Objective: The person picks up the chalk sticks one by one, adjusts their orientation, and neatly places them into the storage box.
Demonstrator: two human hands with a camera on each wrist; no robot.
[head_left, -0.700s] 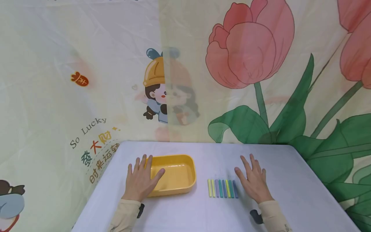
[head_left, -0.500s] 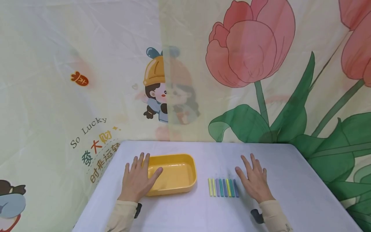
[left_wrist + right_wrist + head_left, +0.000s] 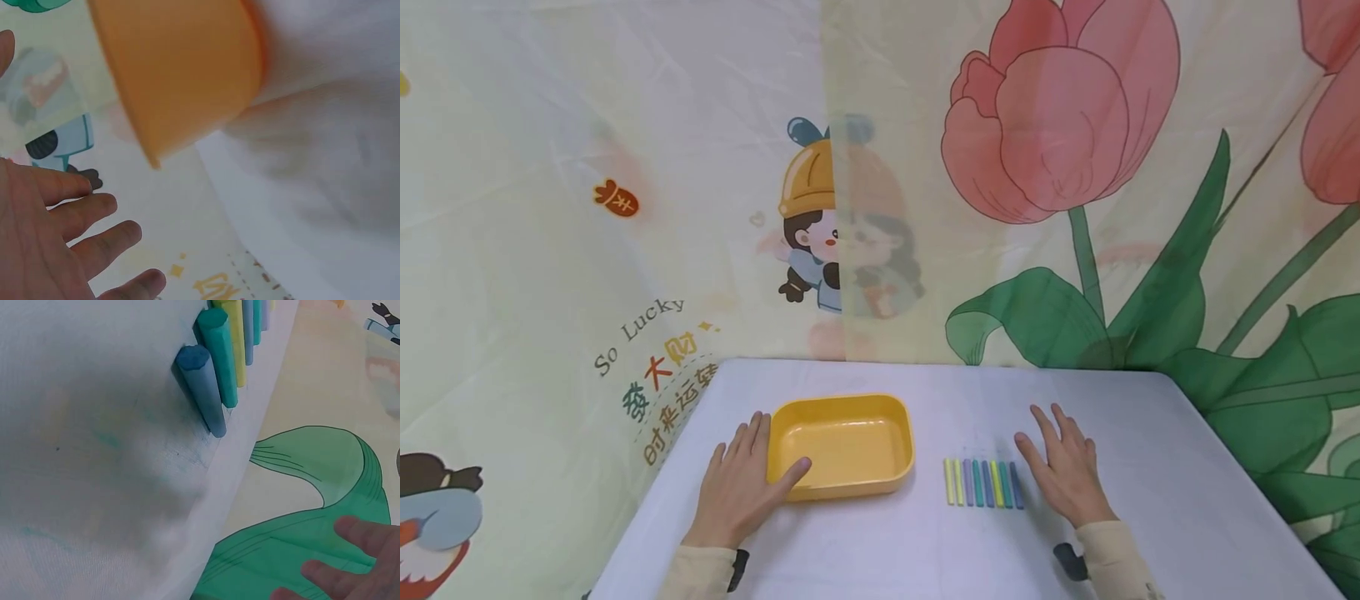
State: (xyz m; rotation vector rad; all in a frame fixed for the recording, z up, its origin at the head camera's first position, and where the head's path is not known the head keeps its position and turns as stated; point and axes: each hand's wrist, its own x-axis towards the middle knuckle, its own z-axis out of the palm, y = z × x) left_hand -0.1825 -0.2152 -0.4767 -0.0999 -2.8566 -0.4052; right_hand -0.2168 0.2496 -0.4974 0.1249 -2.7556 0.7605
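Note:
A yellow plastic tray (image 3: 850, 454) stands on the table, its inside bare. My left hand (image 3: 733, 483) is at its left end, fingers extended and thumb over the near left rim; whether it touches is unclear. In the left wrist view the tray's wall (image 3: 184, 69) appears apart from the spread fingers (image 3: 106, 247). Several chalk sticks (image 3: 983, 483) in yellow, purple, green and blue lie side by side in a row. Just right of them hovers my right hand (image 3: 1066, 473), fingers loosely spread, holding nothing. The blue end stick (image 3: 203, 390) is closest in the right wrist view.
A white cloth covers the table (image 3: 925, 550), with faint chalk smudges around the sticks. Behind its back edge hangs a printed curtain (image 3: 880, 250) with tulips and cartoon figures. Dark straps (image 3: 1070, 562) sit on the wrists.
My left hand has moved left and toward me, from over the tray's left part to its left end. The right hand stays nearly in place beside the chalk. The head view has shifted slightly.

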